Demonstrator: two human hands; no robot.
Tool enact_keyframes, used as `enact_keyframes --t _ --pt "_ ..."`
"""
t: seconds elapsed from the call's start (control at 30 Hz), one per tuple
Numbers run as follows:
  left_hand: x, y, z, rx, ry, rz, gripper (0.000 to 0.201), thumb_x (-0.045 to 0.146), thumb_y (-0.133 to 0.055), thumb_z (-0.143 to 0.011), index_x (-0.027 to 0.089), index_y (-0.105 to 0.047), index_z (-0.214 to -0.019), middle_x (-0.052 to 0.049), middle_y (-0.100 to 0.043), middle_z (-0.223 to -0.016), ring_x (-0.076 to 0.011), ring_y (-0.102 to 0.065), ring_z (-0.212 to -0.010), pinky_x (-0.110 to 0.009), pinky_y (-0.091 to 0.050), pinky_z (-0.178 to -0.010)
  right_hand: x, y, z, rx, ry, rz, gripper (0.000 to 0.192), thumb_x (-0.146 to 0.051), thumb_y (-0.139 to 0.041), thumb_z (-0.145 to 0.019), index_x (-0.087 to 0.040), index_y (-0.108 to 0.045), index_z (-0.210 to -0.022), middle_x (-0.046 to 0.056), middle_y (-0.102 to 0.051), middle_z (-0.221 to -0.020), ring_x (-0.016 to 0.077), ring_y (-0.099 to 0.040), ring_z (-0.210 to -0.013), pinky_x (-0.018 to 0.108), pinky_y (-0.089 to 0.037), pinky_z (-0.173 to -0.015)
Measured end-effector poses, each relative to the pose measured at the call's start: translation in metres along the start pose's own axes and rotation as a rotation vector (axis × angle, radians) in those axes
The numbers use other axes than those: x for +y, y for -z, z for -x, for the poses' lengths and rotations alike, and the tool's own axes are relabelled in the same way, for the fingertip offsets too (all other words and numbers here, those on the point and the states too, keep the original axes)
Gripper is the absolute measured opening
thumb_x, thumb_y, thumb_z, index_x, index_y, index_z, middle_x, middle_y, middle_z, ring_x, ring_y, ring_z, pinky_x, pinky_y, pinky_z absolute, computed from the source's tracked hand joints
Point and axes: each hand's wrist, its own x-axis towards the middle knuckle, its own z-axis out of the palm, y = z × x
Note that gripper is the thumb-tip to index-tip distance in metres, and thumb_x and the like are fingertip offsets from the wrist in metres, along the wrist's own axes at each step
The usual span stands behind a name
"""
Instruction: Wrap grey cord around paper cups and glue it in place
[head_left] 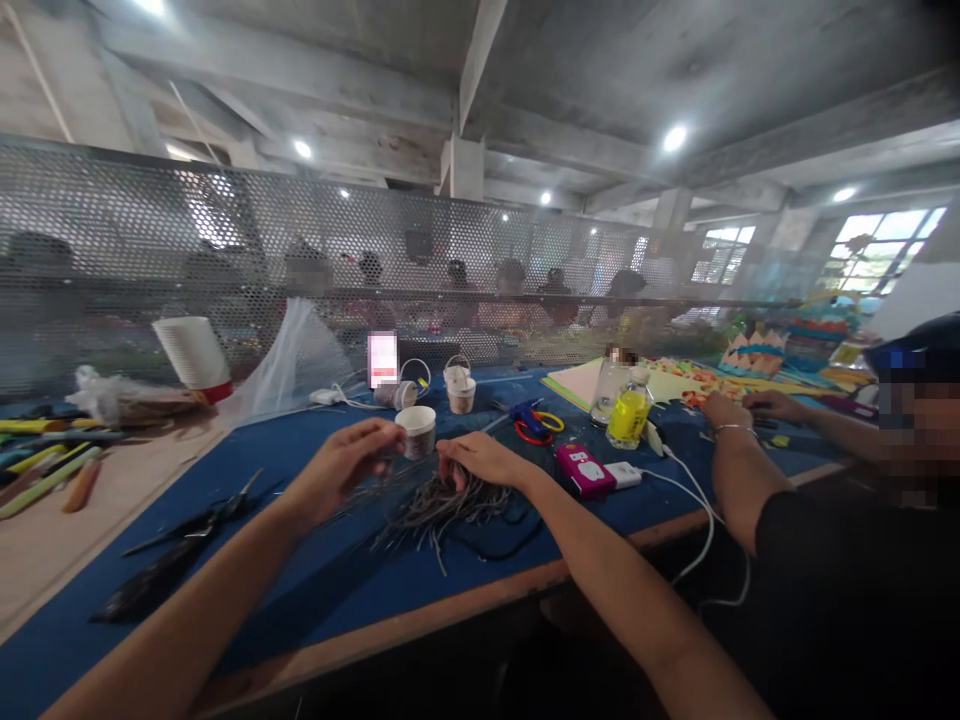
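Observation:
My left hand (358, 458) is raised over the blue table, its fingers curled together. Its fingertips overlap the left side of a small white paper cup (418, 436) with a patterned outside; whether they grip the cup or a thin strand is unclear. My right hand (478, 460) reaches in from the other side, fingers bent down and closed on a loose bundle of grey-brown strands (457, 510). Behind stand a small cup with a handle (460, 390) and another wrapped cup on its side (406, 396).
At left lie dark scissors (217, 513), a black-wrapped bundle (154, 580) and stacked paper cups (193, 352). To the right are a blue glue gun (525, 410), a magenta power bank (585, 470) with a cable and a yellow bottle (628, 415). A co-worker's arm (742, 480) works at far right.

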Motion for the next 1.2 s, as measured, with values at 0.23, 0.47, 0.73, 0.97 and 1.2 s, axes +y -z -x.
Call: enact_keyframes --t 0.23,0.47,0.73,0.97,1.2 --pt "-0.030 -0.023 -0.009 -0.152 -0.038 -0.272 0.033 0.030 -0.076 -0.067 0.016 -0.070 -0.097 -0.005 -0.069 -0.083 -0.0159 -0.059 -0.066 -0.024 -0.045 -0.057 -0.003 -0.014 -0.002 0.205 0.063 0.128 0.052 -0.059 -0.036 -0.091 -0.015 -0.062 -0.080 0.000 -0.060 -0.065 0.0109 -0.055 -0.064 0.022 -0.039 -0.065" --pt "-0.013 -0.008 -0.004 -0.070 0.023 0.363 0.022 0.015 -0.069 -0.075 0.016 -0.067 -0.097 -0.002 -0.064 -0.084 -0.0077 -0.059 -0.065 -0.017 -0.051 -0.066 -0.020 -0.024 -0.006 -0.001 0.146 -0.429 0.056 -0.045 -0.072 -0.073 -0.020 -0.052 -0.119 0.007 -0.062 -0.110 0.0167 -0.059 -0.101 0.028 -0.045 -0.087" --pt "-0.007 0.002 -0.004 -0.017 0.035 0.250 0.018 0.017 -0.072 -0.073 0.014 -0.068 -0.090 0.000 -0.060 -0.076 -0.0008 -0.039 -0.045 -0.012 -0.035 -0.042 -0.024 -0.006 0.010 -0.325 0.043 -0.551 0.034 -0.044 -0.065 -0.080 -0.011 -0.066 -0.089 -0.004 -0.054 -0.055 0.0058 -0.051 -0.051 0.020 -0.044 -0.062" --pt "-0.012 -0.004 0.000 -0.306 0.043 -0.373 0.019 0.034 -0.072 -0.071 0.017 -0.072 -0.079 0.000 -0.061 -0.062 -0.0097 -0.042 -0.049 -0.022 -0.029 -0.046 -0.015 0.013 0.008 0.055 0.139 -0.876 0.035 -0.049 -0.058 -0.082 -0.014 -0.064 -0.078 -0.009 -0.034 -0.043 0.0082 -0.046 -0.048 0.034 -0.048 -0.079" --pt "-0.023 0.019 -0.011 0.038 0.025 -0.287 0.026 0.040 -0.067 -0.073 0.015 -0.066 -0.068 0.001 -0.055 -0.054 -0.0102 -0.044 -0.049 -0.023 -0.030 -0.048 -0.016 0.023 0.013 0.167 0.177 -1.003 0.039 -0.053 -0.046 -0.086 -0.019 -0.061 -0.075 -0.008 -0.031 -0.043 0.0104 -0.043 -0.049 0.035 -0.047 -0.076"
